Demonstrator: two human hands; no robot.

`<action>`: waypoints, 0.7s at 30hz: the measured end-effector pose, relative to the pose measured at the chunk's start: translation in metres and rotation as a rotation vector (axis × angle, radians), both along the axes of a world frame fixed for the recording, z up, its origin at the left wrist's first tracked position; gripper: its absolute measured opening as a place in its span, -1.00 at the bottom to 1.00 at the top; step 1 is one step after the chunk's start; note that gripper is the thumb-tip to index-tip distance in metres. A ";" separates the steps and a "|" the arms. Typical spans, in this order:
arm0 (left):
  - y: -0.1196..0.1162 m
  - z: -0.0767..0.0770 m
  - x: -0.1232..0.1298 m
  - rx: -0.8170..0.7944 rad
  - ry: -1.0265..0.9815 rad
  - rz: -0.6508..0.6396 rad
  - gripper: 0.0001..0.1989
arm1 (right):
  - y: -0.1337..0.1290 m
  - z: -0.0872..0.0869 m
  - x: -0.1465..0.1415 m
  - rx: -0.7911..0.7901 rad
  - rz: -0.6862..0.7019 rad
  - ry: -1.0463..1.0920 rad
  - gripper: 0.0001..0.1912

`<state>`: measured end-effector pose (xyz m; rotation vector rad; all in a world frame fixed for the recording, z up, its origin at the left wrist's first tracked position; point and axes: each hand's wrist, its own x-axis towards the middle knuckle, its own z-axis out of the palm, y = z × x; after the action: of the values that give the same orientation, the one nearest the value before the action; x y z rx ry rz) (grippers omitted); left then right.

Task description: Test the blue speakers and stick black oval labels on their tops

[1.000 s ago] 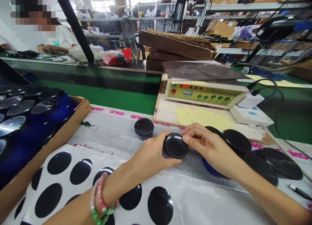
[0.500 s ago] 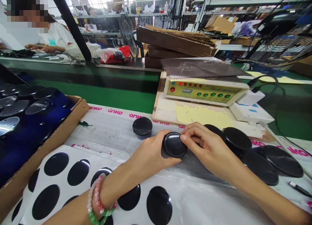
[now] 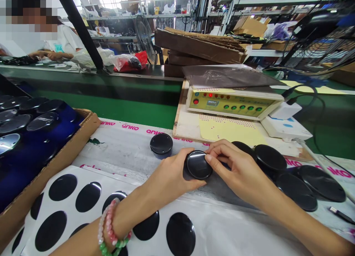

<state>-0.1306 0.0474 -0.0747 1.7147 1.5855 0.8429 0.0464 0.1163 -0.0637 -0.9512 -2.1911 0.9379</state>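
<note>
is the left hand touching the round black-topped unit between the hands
Touching: the head view shows the left hand curled around the side of the round black-topped unit, thumb along its near side.

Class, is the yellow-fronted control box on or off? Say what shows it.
On: one red indicator light glows on the control box, while those beside it look dim.

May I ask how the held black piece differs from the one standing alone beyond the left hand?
The held piece is in the left hand; the lone piece stands unheld. The held piece's top shows a glare streak; the lone piece's shows small pale dots. Both tops are round and black.
</note>
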 end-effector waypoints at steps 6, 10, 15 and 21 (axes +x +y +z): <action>0.000 0.000 0.000 0.017 -0.012 -0.012 -0.40 | -0.002 0.002 0.000 0.053 -0.011 -0.041 -0.82; 0.000 0.001 0.000 0.011 -0.018 -0.013 -0.41 | -0.003 0.002 0.000 0.079 -0.019 -0.067 -0.83; 0.000 0.001 0.000 0.007 -0.027 -0.025 -0.42 | -0.004 -0.002 0.000 0.106 -0.036 -0.058 -0.85; -0.003 0.002 0.002 0.028 -0.007 -0.040 -0.42 | 0.000 0.000 0.000 0.112 -0.011 -0.078 -0.84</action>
<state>-0.1289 0.0447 -0.0725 1.7558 1.5365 0.8544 0.0463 0.1158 -0.0637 -0.9596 -2.2750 0.7760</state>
